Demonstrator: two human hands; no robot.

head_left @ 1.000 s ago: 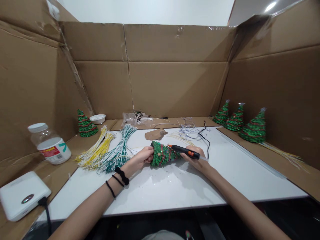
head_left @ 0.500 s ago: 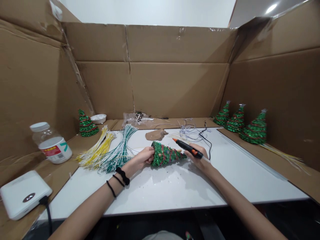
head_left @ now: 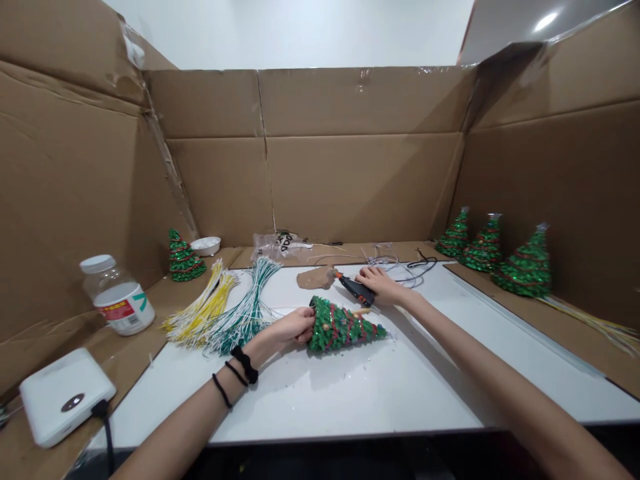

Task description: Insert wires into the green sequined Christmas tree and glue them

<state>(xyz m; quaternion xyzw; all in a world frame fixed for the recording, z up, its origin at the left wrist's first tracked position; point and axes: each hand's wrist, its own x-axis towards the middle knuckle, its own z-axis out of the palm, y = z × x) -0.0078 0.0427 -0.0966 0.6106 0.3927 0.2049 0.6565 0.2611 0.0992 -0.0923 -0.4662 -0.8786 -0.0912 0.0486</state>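
Left hand (head_left: 296, 325) pinches the base of a green tinsel tree (head_left: 345, 325) lying sideways; beyond it, right hand (head_left: 379, 285) grips a glue gun (head_left: 356, 289), fingers curled.

Five green trees (head_left: 345, 327), three black wristbands (head_left: 245, 367), one glue gun (head_left: 356, 289), one jar (head_left: 120, 300), one bowl (head_left: 206, 247)

Held green tree (head_left: 345, 327): base partly hidden by the left grip (head_left: 303, 325). Glue gun (head_left: 356, 291): partly covered by the right grip (head_left: 377, 284). Jar label (head_left: 118, 311): characters too small to read. Black cable (head_left: 109, 435): cut off by the lower edge.
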